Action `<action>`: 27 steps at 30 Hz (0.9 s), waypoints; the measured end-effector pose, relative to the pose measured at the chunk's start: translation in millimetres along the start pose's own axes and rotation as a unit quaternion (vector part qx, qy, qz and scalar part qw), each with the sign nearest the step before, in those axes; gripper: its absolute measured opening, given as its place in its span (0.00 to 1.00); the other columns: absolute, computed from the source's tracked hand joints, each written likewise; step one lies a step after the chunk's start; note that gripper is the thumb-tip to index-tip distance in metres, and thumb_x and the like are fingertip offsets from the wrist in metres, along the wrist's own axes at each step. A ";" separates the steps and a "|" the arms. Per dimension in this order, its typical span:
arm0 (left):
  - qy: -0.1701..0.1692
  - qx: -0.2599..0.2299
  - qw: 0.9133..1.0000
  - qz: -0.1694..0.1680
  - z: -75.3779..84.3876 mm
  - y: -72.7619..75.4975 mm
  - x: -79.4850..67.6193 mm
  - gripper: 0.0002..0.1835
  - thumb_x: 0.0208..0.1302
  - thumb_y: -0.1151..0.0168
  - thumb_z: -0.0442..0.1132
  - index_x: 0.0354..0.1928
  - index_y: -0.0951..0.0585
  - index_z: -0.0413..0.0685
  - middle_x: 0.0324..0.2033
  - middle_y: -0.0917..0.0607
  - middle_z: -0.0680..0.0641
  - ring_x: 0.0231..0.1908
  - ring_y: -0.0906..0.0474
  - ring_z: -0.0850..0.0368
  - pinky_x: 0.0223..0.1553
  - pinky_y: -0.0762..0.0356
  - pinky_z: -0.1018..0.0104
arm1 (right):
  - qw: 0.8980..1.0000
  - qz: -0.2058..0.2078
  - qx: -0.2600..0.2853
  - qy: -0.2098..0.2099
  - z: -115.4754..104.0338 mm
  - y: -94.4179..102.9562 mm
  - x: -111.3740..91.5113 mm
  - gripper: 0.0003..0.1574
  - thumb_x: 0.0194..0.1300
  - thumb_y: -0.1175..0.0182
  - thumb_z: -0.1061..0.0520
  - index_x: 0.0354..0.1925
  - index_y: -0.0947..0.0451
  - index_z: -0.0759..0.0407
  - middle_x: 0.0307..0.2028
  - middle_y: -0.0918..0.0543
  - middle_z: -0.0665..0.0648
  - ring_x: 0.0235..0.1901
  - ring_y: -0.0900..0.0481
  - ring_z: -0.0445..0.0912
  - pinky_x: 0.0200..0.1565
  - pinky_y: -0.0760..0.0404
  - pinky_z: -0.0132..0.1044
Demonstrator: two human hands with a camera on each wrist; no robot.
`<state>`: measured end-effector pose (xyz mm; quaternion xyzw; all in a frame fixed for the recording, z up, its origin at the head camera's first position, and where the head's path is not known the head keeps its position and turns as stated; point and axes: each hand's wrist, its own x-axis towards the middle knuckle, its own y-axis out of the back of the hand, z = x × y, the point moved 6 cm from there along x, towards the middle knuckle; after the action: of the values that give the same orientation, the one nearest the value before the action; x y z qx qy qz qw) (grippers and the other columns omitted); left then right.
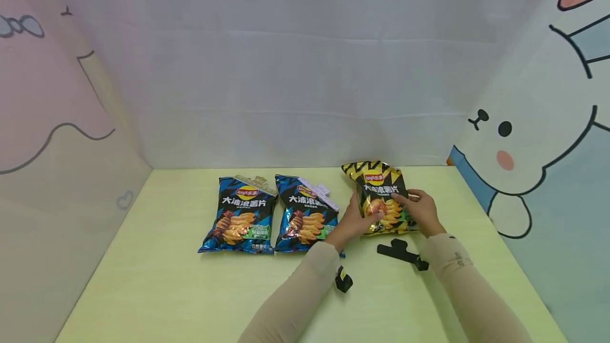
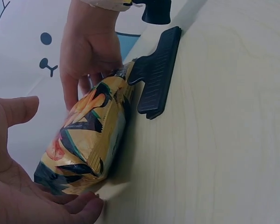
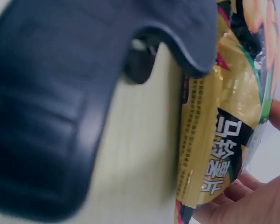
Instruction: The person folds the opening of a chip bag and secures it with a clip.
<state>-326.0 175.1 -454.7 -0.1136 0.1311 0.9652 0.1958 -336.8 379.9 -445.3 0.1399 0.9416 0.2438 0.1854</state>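
Observation:
A yellow-and-black potato chip bag [image 1: 381, 195] lies face up at the table's back right, between both hands. My left hand [image 1: 355, 222] is at its left side; in the left wrist view the fingers touch the bag's end, while the thumb [image 2: 23, 109] stands apart from it. On the other side, my right hand [image 1: 421, 211] holds the bag's edge, thumb over the printed front and fingers around the side. A black bag clip [image 1: 399, 250] lies in front of the bag, and looms large and blurred in the right wrist view.
Two blue chip bags lie to the left: one [image 1: 238, 221] bears a gold clip [image 1: 257, 184], the other [image 1: 305, 216] a whitish clip [image 1: 320, 192]. Small black wrist devices [image 1: 343, 279] show by the sleeves. A pale curtain [image 1: 305, 94] borders the table's back.

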 end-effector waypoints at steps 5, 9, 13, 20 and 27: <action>0.014 0.008 1.000 0.006 0.7 1.0 3.7 0.54 0.66 0.36 0.61 0.81 0.57 0.52 0.79 0.46 0.40 0.78 0.48 0.38 0.76 0.45 0.39 | 1.000 -0.005 0.004 -0.006 3.3 -4.9 1.1 0.56 0.69 0.39 0.37 0.78 0.50 0.66 0.73 0.40 0.76 0.70 0.35 0.66 0.68 0.28 0.58; 0.022 0.012 1.000 0.010 0.3 -1.5 5.5 0.53 0.65 0.36 0.62 0.81 0.54 0.53 0.78 0.42 0.39 0.77 0.45 0.38 0.75 0.42 0.39 | 1.000 0.001 0.007 -0.013 2.8 -5.4 -0.4 0.55 0.69 0.39 0.38 0.78 0.49 0.65 0.72 0.39 0.75 0.69 0.34 0.65 0.68 0.28 0.57; 0.021 0.014 1.000 0.009 -0.3 -4.5 4.8 0.53 0.65 0.36 0.62 0.81 0.54 0.53 0.78 0.42 0.39 0.77 0.44 0.38 0.75 0.42 0.40 | 1.000 0.009 0.008 -0.021 2.4 -4.5 -2.6 0.54 0.69 0.38 0.39 0.78 0.48 0.64 0.72 0.39 0.74 0.69 0.35 0.65 0.69 0.29 0.58; 0.019 -0.007 1.000 -0.007 3.2 -6.1 0.1 0.54 0.65 0.36 0.62 0.82 0.57 0.56 0.80 0.48 0.41 0.78 0.49 0.38 0.75 0.44 0.38 | 0.999 0.026 0.032 -0.022 2.2 -2.8 -6.4 0.48 0.70 0.39 0.45 0.77 0.46 0.63 0.73 0.40 0.74 0.71 0.36 0.65 0.69 0.30 0.59; 0.004 -0.011 1.000 -0.010 7.3 -2.9 -6.8 0.53 0.66 0.37 0.61 0.82 0.58 0.55 0.80 0.48 0.40 0.78 0.49 0.38 0.75 0.44 0.38 | 0.997 0.036 0.065 -0.015 0.5 -3.9 -10.6 0.44 0.71 0.39 0.48 0.76 0.43 0.61 0.68 0.31 0.71 0.61 0.26 0.59 0.62 0.23 0.53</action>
<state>-320.0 177.4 -446.7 -0.1213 0.1204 0.9641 0.2033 -327.8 373.0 -444.8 0.1894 0.9468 0.1862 0.1815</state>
